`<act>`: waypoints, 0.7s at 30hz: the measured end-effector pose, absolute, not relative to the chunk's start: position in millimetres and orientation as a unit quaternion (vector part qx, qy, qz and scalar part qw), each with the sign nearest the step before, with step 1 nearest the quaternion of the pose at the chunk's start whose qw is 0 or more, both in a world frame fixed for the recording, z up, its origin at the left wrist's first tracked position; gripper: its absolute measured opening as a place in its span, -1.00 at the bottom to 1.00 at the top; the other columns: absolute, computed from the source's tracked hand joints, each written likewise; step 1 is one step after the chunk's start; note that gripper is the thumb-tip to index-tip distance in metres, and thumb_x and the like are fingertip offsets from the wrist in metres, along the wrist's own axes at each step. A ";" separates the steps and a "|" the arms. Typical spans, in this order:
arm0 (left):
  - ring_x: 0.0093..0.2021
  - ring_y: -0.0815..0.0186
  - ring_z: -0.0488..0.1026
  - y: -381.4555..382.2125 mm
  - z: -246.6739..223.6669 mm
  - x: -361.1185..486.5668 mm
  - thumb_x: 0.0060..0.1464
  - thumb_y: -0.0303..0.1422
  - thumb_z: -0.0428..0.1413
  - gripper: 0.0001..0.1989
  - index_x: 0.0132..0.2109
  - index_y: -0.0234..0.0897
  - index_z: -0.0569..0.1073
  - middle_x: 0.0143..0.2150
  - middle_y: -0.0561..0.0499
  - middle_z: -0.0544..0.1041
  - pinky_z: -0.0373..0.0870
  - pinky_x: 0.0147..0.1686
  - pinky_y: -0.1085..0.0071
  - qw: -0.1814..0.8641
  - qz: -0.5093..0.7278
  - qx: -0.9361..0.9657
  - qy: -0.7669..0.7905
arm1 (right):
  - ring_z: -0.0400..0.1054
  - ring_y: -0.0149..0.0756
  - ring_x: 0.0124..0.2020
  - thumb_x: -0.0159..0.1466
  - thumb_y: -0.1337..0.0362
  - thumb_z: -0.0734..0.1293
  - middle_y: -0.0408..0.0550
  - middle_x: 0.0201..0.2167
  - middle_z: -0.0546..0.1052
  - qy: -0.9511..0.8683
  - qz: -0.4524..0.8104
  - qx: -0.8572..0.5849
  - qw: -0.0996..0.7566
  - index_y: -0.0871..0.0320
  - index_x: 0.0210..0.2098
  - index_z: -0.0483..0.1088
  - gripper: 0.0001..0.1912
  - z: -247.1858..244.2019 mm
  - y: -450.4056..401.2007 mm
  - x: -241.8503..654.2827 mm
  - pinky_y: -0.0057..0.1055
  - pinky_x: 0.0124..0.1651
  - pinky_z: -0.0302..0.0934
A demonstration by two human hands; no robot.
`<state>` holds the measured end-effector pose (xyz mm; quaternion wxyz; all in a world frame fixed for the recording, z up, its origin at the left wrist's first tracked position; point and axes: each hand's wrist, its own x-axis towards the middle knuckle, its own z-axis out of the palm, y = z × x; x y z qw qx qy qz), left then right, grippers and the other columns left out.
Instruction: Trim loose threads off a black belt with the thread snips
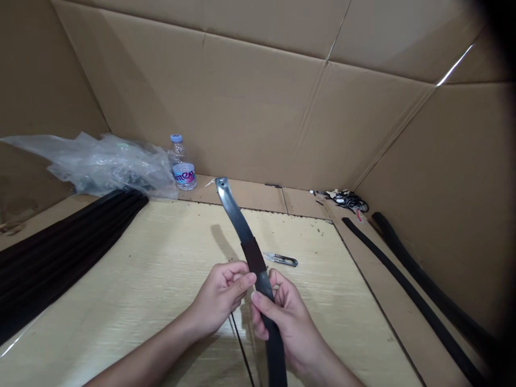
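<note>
Left hand: the left hand is mostly closed, thumb and bent fingers pinching at the left edge of the curved strip, just by the sleeve
Right hand: the right hand is partly closed round the curved strip, below the sleeve, thumb on its face and fingers curled about its edges
Curved strip: one, in both hands, its upper part rising to the left of the snips; smooth, glossy black, with a small hole near the rounded tip
Sleeve: one, a dull dark brown band round the curved strip, just left of the snips
Snips: one pair, the snips lying flat, metal blades pointing left, dark looped handle
Cord: one thin dark cord, hanging below the left hand, nearer the wearer than the snips
Bottle: one clear plastic bottle, blue cap, upright, beyond the snips to the left
Left side: crumpled clear plastic over the far end of a bundle of long dark strips, too merged to count, well left of the snips
Right side: two long dark strips, smooth and bowed, right of the snips; a tangle of black cords beyond and to the right
Surfaces: pale, faintly streaked tabletop under the snips, creased brown cardboard beyond
</note>
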<state>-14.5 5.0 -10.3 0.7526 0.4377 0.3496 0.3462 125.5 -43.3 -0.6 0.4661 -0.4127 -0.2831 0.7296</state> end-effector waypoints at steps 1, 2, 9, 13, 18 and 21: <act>-0.69 0.55 0.14 4.7 -10.5 -14.2 0.03 -0.15 0.17 -0.67 -0.36 -0.39 0.41 -0.63 0.09 0.33 -0.06 -0.66 0.59 0.754 0.343 0.438 0.348 | 0.17 -0.56 -0.70 0.19 0.13 0.39 -0.22 -0.63 0.41 -0.279 0.724 -0.421 0.470 0.13 -0.39 0.03 -0.59 0.1 -43.6 125.0 -0.65 -0.64 0.02; -0.71 0.57 0.09 4.5 -10.6 -14.0 0.04 -0.15 0.16 -0.68 -0.36 -0.38 0.40 -0.65 0.12 0.29 -0.10 -0.67 0.59 0.756 0.340 0.438 0.348 | 0.17 -0.56 -0.71 0.21 0.10 0.37 -0.23 -0.64 0.40 -0.272 0.721 -0.429 0.472 0.13 -0.39 0.02 -0.58 0.8 -43.7 124.5 -0.66 -0.64 0.01; -0.70 0.54 0.12 1.1 -8.3 -12.2 0.01 -0.12 0.18 -0.65 -0.43 -0.36 0.38 -0.69 0.12 0.28 -0.07 -0.66 0.58 0.727 0.342 0.463 0.374 | 0.19 -0.49 -0.77 0.18 -0.13 0.29 -0.16 -0.70 0.42 -0.226 0.699 -0.515 0.441 0.16 -0.33 0.15 -0.53 2.4 -42.0 125.5 -0.66 -0.74 0.00; -0.67 0.47 0.24 -2.8 -5.0 -6.5 0.02 -0.10 0.16 -0.64 -0.42 -0.35 0.39 -0.66 0.06 0.37 0.06 -0.63 0.56 0.724 0.345 0.463 0.378 | 0.19 -0.47 -0.80 0.13 -0.17 0.31 -0.13 -0.73 0.40 -0.262 0.672 -0.542 0.431 0.18 -0.46 0.16 -0.49 4.8 -40.0 126.9 -0.62 -0.79 0.02; -0.61 0.40 0.35 -7.4 -2.1 0.5 0.06 -0.10 0.11 -0.65 -0.43 -0.33 0.36 -0.60 0.02 0.43 0.19 -0.59 0.54 0.737 0.348 0.444 0.371 | 0.13 -0.50 -0.84 0.12 -0.19 0.30 -0.17 -0.78 0.35 -0.290 0.642 -0.568 0.426 0.18 -0.54 0.14 -0.46 5.7 -38.8 124.9 -0.63 -0.82 0.00; -0.62 0.44 0.31 -9.5 -4.2 2.6 0.07 -0.10 0.11 -0.65 -0.45 -0.32 0.34 -0.61 0.06 0.39 0.17 -0.59 0.55 0.714 0.363 0.444 0.401 | 0.11 -0.49 -0.85 0.14 -0.20 0.27 -0.17 -0.79 0.34 -0.291 0.637 -0.575 0.423 0.19 -0.54 0.16 -0.45 4.1 -40.2 122.6 -0.62 -0.83 -0.01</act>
